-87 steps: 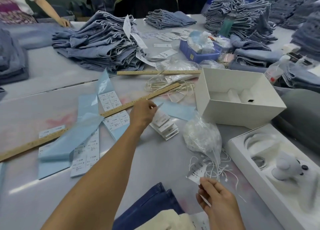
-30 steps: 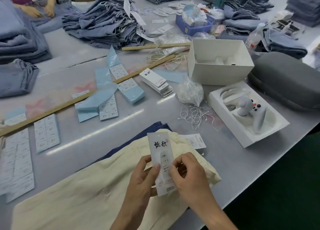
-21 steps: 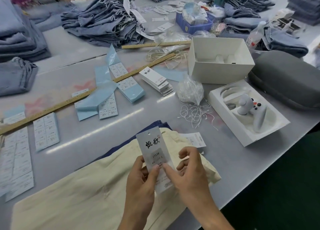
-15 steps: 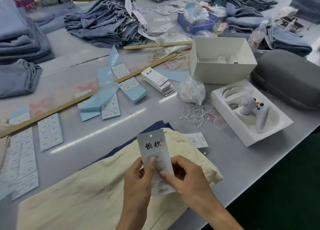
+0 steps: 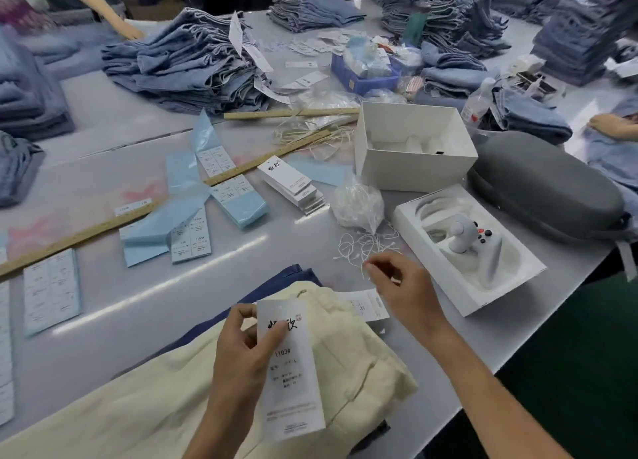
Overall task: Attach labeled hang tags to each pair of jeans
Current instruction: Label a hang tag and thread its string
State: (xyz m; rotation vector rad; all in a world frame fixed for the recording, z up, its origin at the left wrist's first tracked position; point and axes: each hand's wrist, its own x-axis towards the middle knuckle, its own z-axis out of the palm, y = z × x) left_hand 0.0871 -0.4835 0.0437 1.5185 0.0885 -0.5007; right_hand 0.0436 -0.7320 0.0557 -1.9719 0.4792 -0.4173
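My left hand (image 5: pixel 241 351) pinches a white hang tag (image 5: pixel 293 375) printed with black characters and "1103#", thumb across its upper face. The tag hangs over cream-coloured jeans (image 5: pixel 145 400) that lie on dark blue jeans (image 5: pixel 279 282) at the table's near edge. My right hand (image 5: pixel 404 286) is off the tag, up and to the right, with fingertips pinching a thin white string (image 5: pixel 362 272) at the loose pile of strings (image 5: pixel 366 244). A second small tag (image 5: pixel 366 303) lies flat on the cream jeans, under my right hand.
A stack of hang tags (image 5: pixel 293 186), a clear bag of strings (image 5: pixel 359 203), blue label sheets (image 5: pixel 193 213) and a wooden ruler (image 5: pixel 103 227) lie mid-table. White boxes (image 5: pixel 414 148), a grey case (image 5: pixel 549 189) and jean stacks (image 5: pixel 186 65) surround them. Other people's arms show at the far left and right.
My right hand let go of the hang tag and moved up and right to the loose strings. My left hand now holds the tag alone.
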